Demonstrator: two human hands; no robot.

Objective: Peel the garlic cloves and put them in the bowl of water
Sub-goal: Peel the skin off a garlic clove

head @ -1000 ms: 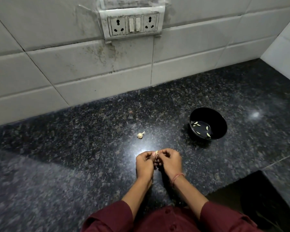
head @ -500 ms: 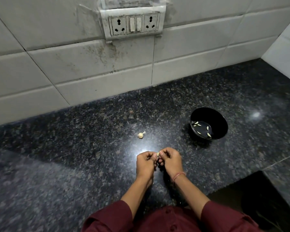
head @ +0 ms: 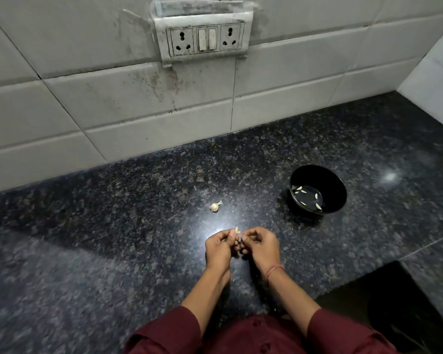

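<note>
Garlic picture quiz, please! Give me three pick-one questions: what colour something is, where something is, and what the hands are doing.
1. What colour is the bowl?
A white
B red
C black

2. Where does the loose garlic piece lie?
A inside the bowl
B on the counter, left of the bowl
C on a plate

3. What are the left hand and right hand doing?
A pinching one garlic clove between them
B lying flat on the counter
C lifting the bowl

Answers:
1 C: its wall and rim are black.
2 B: it sits alone on the dark stone.
3 A: fingers of both hands curl together round the pale clove.
</note>
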